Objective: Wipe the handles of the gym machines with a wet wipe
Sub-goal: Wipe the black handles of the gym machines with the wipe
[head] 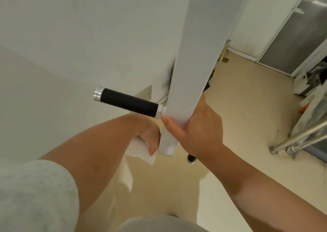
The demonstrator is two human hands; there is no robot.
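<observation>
Loosely curled, the left hand fingers grip a white wet wipe right beside the lower left edge of a white machine post; whether the wipe touches it is hard to tell. Just right of them, the right hand wraps that post, thumb across its front face, the other fingers mostly hidden behind it. Above the left fingers a black handle with silver end caps juts leftward from the post, untouched. Below the right wrist only the tip of a second handle shows.
</observation>
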